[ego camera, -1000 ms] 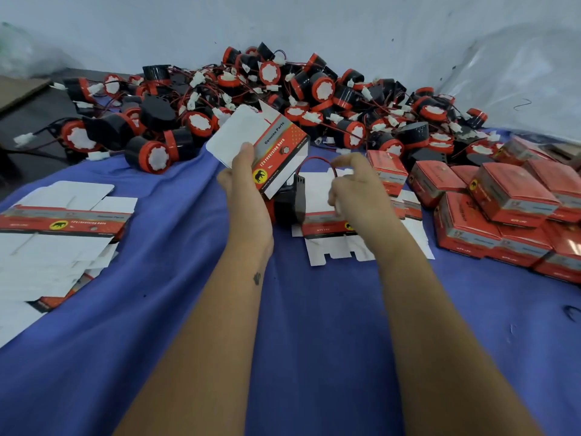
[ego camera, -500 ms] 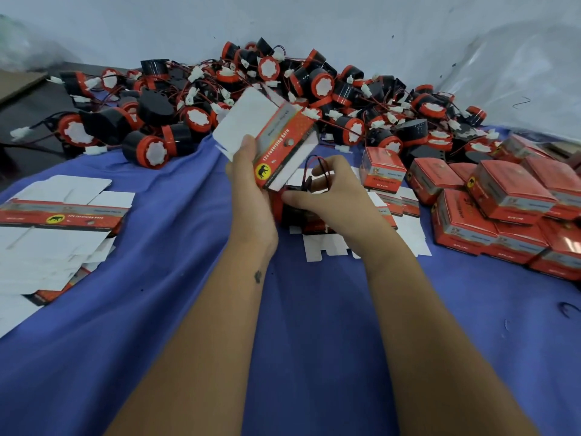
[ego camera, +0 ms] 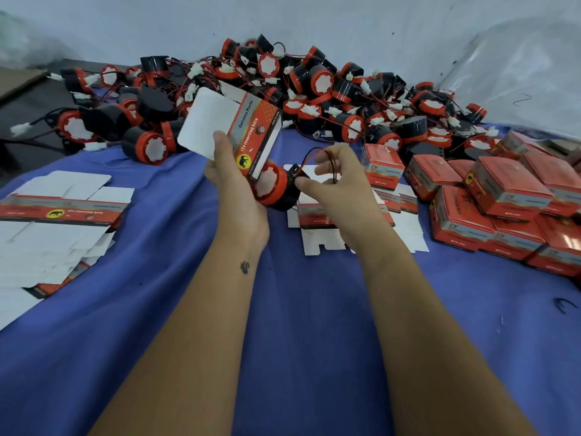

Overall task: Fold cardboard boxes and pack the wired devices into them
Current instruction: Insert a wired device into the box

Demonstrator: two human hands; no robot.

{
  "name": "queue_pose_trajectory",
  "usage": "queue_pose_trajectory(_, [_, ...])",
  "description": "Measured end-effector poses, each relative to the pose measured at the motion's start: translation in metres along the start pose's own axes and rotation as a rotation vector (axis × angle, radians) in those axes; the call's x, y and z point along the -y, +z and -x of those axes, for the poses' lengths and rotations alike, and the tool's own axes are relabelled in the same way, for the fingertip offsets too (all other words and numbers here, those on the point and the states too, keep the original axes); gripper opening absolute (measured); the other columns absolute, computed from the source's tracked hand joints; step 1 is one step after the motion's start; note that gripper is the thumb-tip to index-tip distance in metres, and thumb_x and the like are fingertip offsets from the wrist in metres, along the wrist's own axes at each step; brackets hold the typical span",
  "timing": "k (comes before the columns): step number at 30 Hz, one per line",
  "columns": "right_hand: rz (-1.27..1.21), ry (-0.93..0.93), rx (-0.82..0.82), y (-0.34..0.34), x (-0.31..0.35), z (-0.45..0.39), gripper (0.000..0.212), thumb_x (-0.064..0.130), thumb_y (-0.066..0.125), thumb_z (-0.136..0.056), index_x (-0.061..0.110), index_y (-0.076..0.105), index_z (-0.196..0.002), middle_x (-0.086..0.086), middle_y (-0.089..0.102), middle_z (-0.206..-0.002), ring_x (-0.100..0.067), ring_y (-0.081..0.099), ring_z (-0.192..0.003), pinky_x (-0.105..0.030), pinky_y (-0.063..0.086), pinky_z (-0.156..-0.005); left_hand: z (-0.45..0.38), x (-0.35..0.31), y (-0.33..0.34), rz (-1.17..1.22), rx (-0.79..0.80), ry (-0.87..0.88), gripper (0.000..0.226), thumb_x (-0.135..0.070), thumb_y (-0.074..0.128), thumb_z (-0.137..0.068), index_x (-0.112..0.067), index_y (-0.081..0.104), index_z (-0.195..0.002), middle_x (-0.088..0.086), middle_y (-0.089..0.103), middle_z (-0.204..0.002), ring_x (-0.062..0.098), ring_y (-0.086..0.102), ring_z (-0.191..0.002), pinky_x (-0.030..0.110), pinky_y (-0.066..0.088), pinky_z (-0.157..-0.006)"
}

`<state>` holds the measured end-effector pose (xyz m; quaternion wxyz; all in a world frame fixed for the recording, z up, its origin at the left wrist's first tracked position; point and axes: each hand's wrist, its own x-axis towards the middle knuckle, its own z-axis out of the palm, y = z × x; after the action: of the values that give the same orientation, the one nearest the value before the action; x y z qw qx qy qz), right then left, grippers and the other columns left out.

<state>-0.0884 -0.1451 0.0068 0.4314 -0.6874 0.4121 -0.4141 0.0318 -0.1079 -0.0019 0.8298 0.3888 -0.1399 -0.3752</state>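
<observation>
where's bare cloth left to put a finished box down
Bare blue cloth lies between the flat blanks at left and the forearms, and near right below the packed boxes. Crowded: the device heap at the back.

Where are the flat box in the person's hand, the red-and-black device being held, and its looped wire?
flat box (ego camera: 248, 130), head view, on its red printed panel.
device (ego camera: 276, 188), head view, on its red ring.
looped wire (ego camera: 331, 163), head view, on the strands the right hand (ego camera: 338, 184) pinches.

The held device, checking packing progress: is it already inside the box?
No: the device sits outside the flat box, both in the left hand.
</observation>
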Motion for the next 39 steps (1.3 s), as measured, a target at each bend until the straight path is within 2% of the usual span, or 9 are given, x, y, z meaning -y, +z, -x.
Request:
queue_pose_trajectory(4, [0.374,-0.197,-0.034,-0.002,-0.001,0.003,0.035,0.017,0.071,-0.085,0.029,0.054,-0.113,0.003,0.054,-0.081,-0.006,0.048,-0.062,-0.025,0.042,-0.057,0.007,0.004,0.000,-0.304,0.056,0.246,0.033,-0.042,0.047,-0.101,-0.026,0.030,-0.126,-0.010,0.059,-0.116,-0.003,0.065,-0.100,0.017,0.054,-0.078])
queue_pose_trajectory(7, [0.582,-0.302,0.009,-0.002,-0.001,0.005,0.030,0.022,0.069,-0.083,0.024,0.055,-0.109,0.007,0.057,-0.094,-0.011,0.053,-0.076,-0.035,0.046,-0.065,0.011,0.010,0.000,-0.403,0.145,0.311,0.035,-0.037,0.050,-0.101,-0.027,0.026,-0.124,-0.014,0.054,-0.124,0.006,0.060,-0.115,0.028,0.055,-0.091])
queue_pose_trajectory(10, [0.582,-0.283,0.094,0.001,-0.001,0.005,0.043,0.035,0.071,-0.077,0.023,0.057,-0.116,0.006,0.057,-0.104,-0.013,0.054,-0.092,-0.039,0.050,-0.078,0.010,0.010,0.000,-0.365,0.156,0.286,0.036,-0.035,0.049,-0.102,-0.025,0.026,-0.127,-0.003,0.053,-0.133,0.011,0.060,-0.118,0.021,0.056,-0.082])
queue_pose_trajectory(16, [0.747,-0.216,0.139,0.011,-0.002,0.005,0.053,0.058,0.069,-0.074,0.030,0.059,-0.117,0.009,0.056,-0.092,-0.012,0.052,-0.079,-0.029,0.039,-0.060,0.010,0.011,0.000,-0.362,0.171,0.208,0.022,-0.042,0.049,-0.100,-0.032,0.037,-0.115,-0.005,0.062,-0.120,-0.003,0.067,-0.097,0.010,0.051,-0.070])
queue_pose_trajectory(19, [0.694,-0.178,0.110,0.013,-0.001,0.005,0.039,0.052,0.070,-0.074,0.024,0.065,-0.100,0.007,0.066,-0.088,-0.015,0.061,-0.078,-0.030,0.047,-0.059,0.008,0.011,0.000,-0.340,0.134,0.152,0.032,-0.049,0.049,-0.098,-0.028,0.038,-0.120,-0.009,0.063,-0.113,-0.005,0.067,-0.092,0.012,0.052,-0.071])
queue_pose_trajectory(23, [0.508,-0.086,-0.036,-0.001,-0.002,0.003,0.037,0.040,0.075,-0.073,0.026,0.057,-0.103,0.006,0.064,-0.098,-0.015,0.062,-0.090,-0.039,0.054,-0.076,0.000,0.007,-0.006,-0.300,-0.034,0.171,0.043,-0.047,0.057,-0.096,-0.026,0.033,-0.125,-0.011,0.058,-0.119,0.002,0.059,-0.110,0.034,0.051,-0.099])
queue_pose_trajectory(27, [0.034,-0.133,-0.279,-0.014,0.003,0.005,0.037,0.025,0.075,-0.077,0.030,0.052,-0.106,0.017,0.057,-0.096,0.004,0.056,-0.085,-0.016,0.049,-0.077,-0.003,0.005,-0.013,-0.402,-0.002,0.231,0.060,-0.026,0.079,-0.082,-0.021,0.039,-0.127,-0.006,0.062,-0.118,-0.006,0.063,-0.094,0.017,0.052,-0.078])
queue_pose_trajectory(30, [-0.172,-0.283,-0.239,-0.014,0.012,0.010,0.042,0.016,0.070,-0.076,0.021,0.055,-0.115,0.005,0.059,-0.100,-0.005,0.056,-0.087,-0.019,0.050,-0.076,-0.001,0.011,-0.014,-0.637,0.180,0.221,0.061,-0.021,0.086,-0.074,-0.022,0.049,-0.122,-0.004,0.068,-0.109,0.003,0.066,-0.092,0.015,0.052,-0.071])
queue_pose_trajectory(39, [0.288,-0.232,-0.131,-0.007,0.006,0.013,0.054,0.034,0.071,-0.076,0.035,0.049,-0.125,0.019,0.063,-0.105,-0.009,0.062,-0.099,-0.039,0.056,-0.086,0.001,0.011,-0.016,-0.780,0.300,0.175,0.061,-0.014,0.085,-0.071,-0.032,0.047,-0.116,-0.008,0.067,-0.101,-0.003,0.065,-0.084,0.008,0.050,-0.062])
